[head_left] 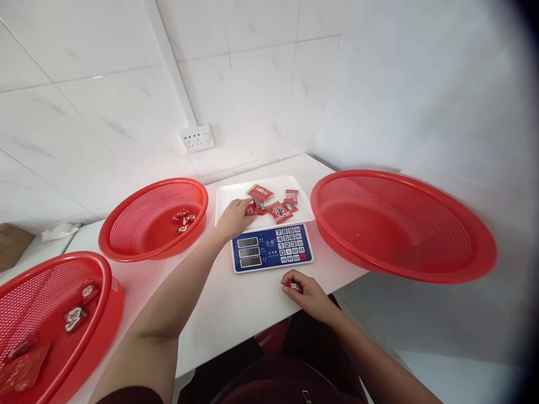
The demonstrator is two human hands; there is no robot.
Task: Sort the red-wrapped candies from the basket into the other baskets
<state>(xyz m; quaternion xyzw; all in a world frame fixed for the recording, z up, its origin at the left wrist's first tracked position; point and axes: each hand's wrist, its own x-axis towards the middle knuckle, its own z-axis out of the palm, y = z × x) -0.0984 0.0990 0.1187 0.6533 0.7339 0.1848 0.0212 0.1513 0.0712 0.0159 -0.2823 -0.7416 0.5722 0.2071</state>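
My left hand [234,219] reaches over the white pan [225,193] of a digital scale, its fingers and thumb closed around a small red wrapped packet [250,210]. Beside it on the pan lie several more red packets [278,212], among them a flatter one with gold edges [260,193]. The scale's blue panel [272,247] faces me, with lit number displays and a keypad. Low in front of the panel, my right hand [309,294] curls around a small wrapped candy [295,286] in red with a green and white mark, partly hidden by the fingers.
A large red basket [404,275] stands at the right. Two red baskets are at the left: the farther one [154,255] and the nearer one [69,359], both with a few packets inside. A tiled wall with a socket [197,138] rises behind the white table [219,325].
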